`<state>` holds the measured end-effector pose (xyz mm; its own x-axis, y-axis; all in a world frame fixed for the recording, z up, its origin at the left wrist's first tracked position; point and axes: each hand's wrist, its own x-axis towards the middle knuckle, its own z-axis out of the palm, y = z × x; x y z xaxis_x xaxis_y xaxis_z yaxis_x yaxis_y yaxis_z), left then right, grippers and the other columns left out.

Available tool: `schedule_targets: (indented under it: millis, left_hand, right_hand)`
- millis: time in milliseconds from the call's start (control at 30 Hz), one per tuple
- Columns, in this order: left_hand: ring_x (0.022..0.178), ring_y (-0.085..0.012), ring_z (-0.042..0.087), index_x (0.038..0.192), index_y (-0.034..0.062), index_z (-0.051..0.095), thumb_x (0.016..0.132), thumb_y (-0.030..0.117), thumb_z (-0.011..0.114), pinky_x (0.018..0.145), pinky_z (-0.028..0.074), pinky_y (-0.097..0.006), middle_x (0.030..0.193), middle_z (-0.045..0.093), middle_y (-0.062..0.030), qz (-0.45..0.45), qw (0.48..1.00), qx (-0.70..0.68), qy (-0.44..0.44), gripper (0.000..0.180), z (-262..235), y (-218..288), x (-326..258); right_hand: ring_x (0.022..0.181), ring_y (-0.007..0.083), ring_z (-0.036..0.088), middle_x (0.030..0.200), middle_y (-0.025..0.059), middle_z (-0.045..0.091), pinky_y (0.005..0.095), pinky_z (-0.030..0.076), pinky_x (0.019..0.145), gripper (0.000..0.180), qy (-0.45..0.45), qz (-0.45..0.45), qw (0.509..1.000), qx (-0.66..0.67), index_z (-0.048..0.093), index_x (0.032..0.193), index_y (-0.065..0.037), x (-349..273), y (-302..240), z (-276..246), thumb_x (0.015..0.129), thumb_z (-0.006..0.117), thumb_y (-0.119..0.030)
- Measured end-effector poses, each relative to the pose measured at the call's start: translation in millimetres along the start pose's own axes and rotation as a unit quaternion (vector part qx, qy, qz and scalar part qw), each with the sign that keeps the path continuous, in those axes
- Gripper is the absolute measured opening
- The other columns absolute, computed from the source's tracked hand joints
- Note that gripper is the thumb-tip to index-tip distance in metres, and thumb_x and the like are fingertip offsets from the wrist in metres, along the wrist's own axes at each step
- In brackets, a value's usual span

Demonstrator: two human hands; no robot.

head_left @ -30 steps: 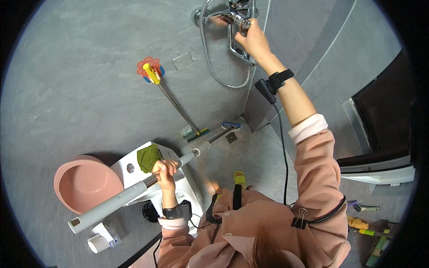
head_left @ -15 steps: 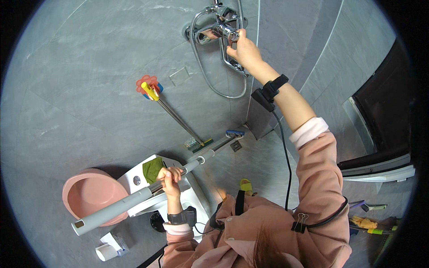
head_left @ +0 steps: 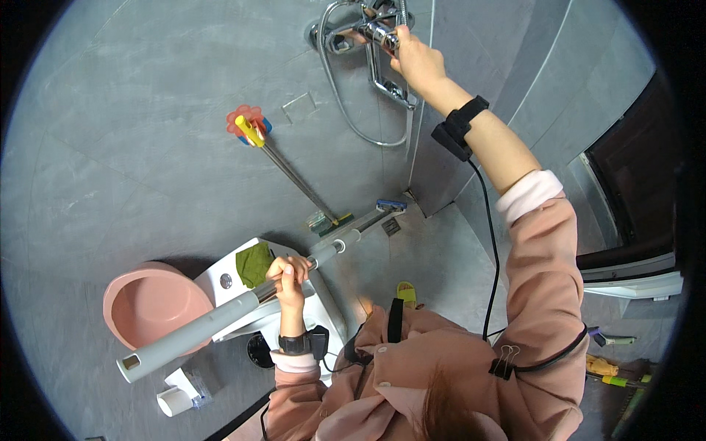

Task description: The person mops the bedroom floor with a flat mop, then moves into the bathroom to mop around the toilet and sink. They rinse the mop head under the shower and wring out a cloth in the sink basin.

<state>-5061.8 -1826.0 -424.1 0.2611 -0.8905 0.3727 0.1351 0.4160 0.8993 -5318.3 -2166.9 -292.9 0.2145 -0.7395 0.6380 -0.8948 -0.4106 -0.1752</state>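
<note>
Right hand [head_left: 414, 60] raised, closed around the chrome shower tap [head_left: 371, 33] on the grey wall; left hand [head_left: 288, 273] gripped tight on the grey mop handle [head_left: 220, 317], which slants across the white toilet [head_left: 294, 309]; pink basin [head_left: 151, 305] just beside; green cloth [head_left: 254, 263] lying on the toilet.

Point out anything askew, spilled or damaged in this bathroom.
Nothing spilled or broken shows. Only oddity: a dark green cloth lies draped on the white toilet, beside the left hand gripping a long grey mop handle. The right hand holds the chrome shower tap.
</note>
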Motion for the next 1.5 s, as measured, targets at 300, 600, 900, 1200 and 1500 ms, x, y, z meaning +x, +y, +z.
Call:
schedule_targets:
  millis: [300,600,900,1200,1500]
  left_hand:
    - [0.048,-0.0136,0.039,0.065,0.0101,0.034,0.09,0.021,0.047,0.062,0.042,-0.034,0.05,0.038,-0.0015,0.01,1.0,-0.013,-0.012,0.03,1.8,-1.3,-3.0]
    - [0.05,-0.0133,0.042,0.063,0.0107,0.037,0.082,0.019,0.058,0.059,0.041,-0.033,0.054,0.043,-0.0011,-0.024,0.99,-0.062,-0.124,0.03,7.2,7.5,-0.8]
    - [0.051,-0.0124,0.042,0.065,0.0132,0.039,0.081,0.022,0.058,0.058,0.039,-0.032,0.055,0.043,0.001,-0.025,0.984,-0.049,-0.171,0.027,3.1,14.8,-18.0]
    - [0.048,-0.0117,0.04,0.064,0.0132,0.038,0.082,0.028,0.059,0.058,0.041,-0.033,0.052,0.042,0.0018,-0.028,0.995,-0.05,-0.083,0.032,-13.2,13.2,-21.9]
    - [0.072,-0.0218,0.053,0.076,0.0086,0.045,0.077,0.041,0.066,0.092,0.038,-0.045,0.072,0.051,-0.0057,-0.031,0.992,0.106,-0.068,0.038,-4.9,-43.8,-23.4]
  right_hand:
    - [0.08,0.0393,0.06,0.091,0.0212,0.06,0.0476,0.047,0.066,0.032,-0.03,0.048,0.997,0.061,0.039,0.104,-0.004,0.5,-8.3,-12.3,0.078,0.057,-0.01]
    - [0.079,0.0387,0.061,0.085,0.0217,0.06,0.0467,0.047,0.065,0.03,-0.031,0.045,0.995,0.083,0.039,0.102,-0.003,1.3,-9.5,-15.0,0.079,0.056,-0.01]
    - [0.084,0.0393,0.06,0.092,0.0244,0.059,0.0454,0.048,0.069,0.044,0.003,0.02,0.994,0.107,0.038,0.114,-0.003,-7.9,-8.5,-13.2,0.08,0.06,-0.021]
    - [0.076,0.0279,0.058,0.086,0.0185,0.059,0.0385,0.047,0.066,0.044,-0.392,0.255,0.83,0.303,0.053,0.098,0.002,-261.0,-45.3,77.6,0.09,0.047,-0.041]
    - [0.09,0.0255,0.057,0.101,0.0152,0.056,0.0379,0.049,0.08,0.032,-0.191,0.571,0.215,0.769,0.048,0.102,0.003,-396.4,-148.4,191.3,0.091,0.049,-0.027]
